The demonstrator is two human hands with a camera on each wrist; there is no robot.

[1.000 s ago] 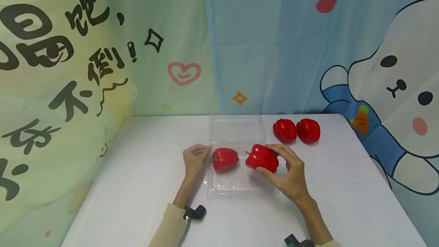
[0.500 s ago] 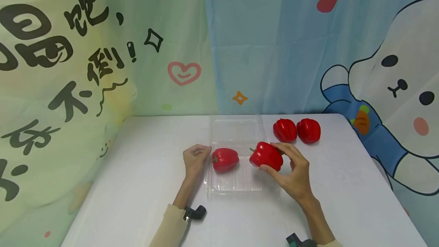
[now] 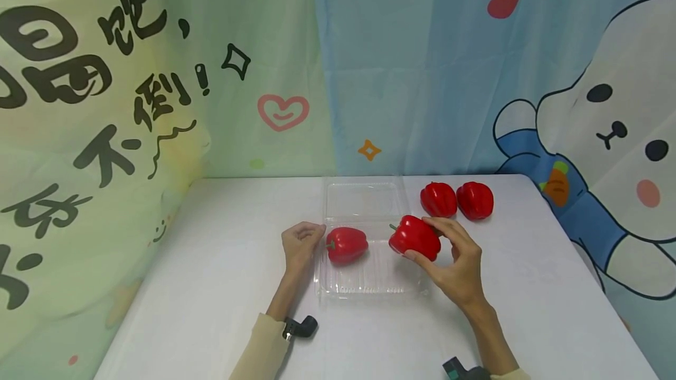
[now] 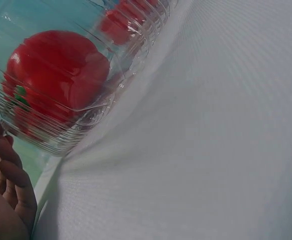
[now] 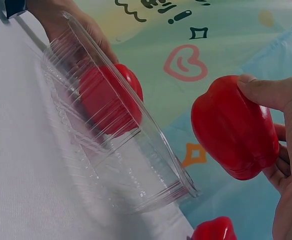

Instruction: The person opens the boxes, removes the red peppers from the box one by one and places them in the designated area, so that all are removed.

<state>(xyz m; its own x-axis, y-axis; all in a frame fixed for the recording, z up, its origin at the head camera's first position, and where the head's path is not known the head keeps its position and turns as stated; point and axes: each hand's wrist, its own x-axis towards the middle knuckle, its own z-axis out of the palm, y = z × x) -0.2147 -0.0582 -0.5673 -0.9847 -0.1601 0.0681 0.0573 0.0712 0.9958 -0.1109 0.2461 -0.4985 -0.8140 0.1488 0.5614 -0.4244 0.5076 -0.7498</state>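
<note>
A clear plastic clamshell box (image 3: 364, 293) lies with its lid laid back on the white table. At the box's left rim, my left hand (image 3: 301, 245) pinches the edge between thumb and fingers; the left wrist view shows the fingers (image 4: 10, 162) there. One red bell pepper (image 3: 347, 246) with a green stem rests in the left part of the box. Over the box's right side, my right hand (image 3: 459, 260) holds another red bell pepper (image 5: 233, 127) between thumb and fingers. In the right wrist view this pepper is apart from the box.
Two more red bell peppers, a left one (image 3: 439, 199) and a right one (image 3: 475, 200), sit side by side at the table's back right. The open lid (image 3: 364, 199) reaches toward the back edge. Behind the table (image 3: 211, 263) hangs a printed curtain (image 3: 380, 63).
My right hand has carried its bell pepper to the right and slightly away from me, toward the box's right edge. My left hand stays at the box's left rim.
</note>
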